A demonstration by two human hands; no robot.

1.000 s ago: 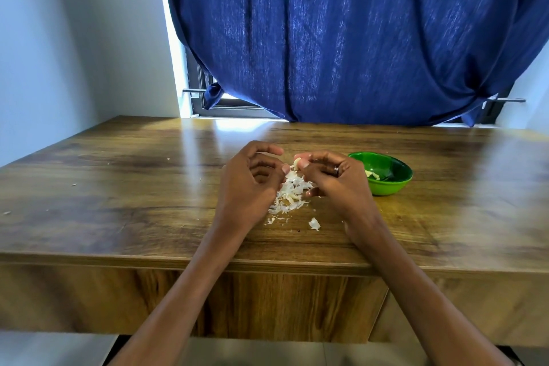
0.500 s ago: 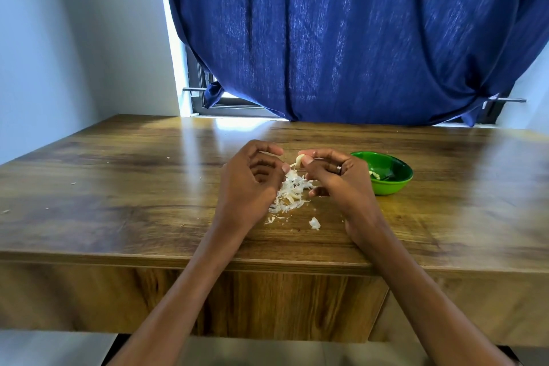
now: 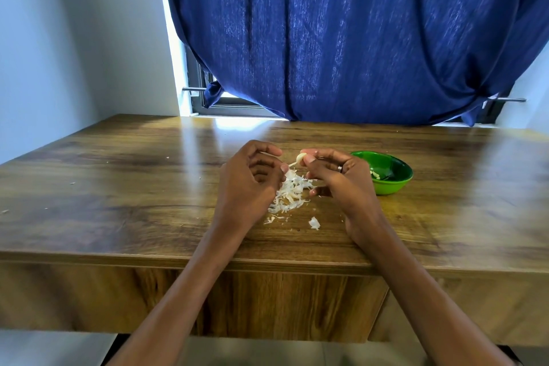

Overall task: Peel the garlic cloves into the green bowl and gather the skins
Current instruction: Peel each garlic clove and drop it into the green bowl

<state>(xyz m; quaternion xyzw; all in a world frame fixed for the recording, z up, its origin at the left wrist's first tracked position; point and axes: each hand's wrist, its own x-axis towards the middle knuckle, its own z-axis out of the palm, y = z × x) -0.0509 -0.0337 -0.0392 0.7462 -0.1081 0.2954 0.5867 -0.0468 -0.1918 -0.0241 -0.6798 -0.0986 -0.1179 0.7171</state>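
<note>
We see two hands above the wooden worktop (image 3: 118, 187), close together but not touching. The right hand (image 3: 341, 184) pinches one garlic clove (image 3: 300, 158) between thumb and forefinger, its other fingers curled under, and it wears one ring (image 3: 340, 169). The left hand (image 3: 249, 181) has its fingers curled, and its fingertips nip a thin strip of skin (image 3: 292, 164) that runs up to the clove. Directly below and between the hands lies one loose pile of skins (image 3: 289, 194) on the worktop, with one separate white flake (image 3: 314, 222) just nearer us and a few tiny scraps beside the pile. One green bowl (image 3: 395, 184) stands on the worktop just beyond the right hand, partly hidden by it; inside we can make out a few pale peeled cloves (image 3: 375, 174), perhaps two or three, though we cannot count them surely. One blue curtain (image 3: 356, 38) hangs behind the worktop, over the window.
</note>
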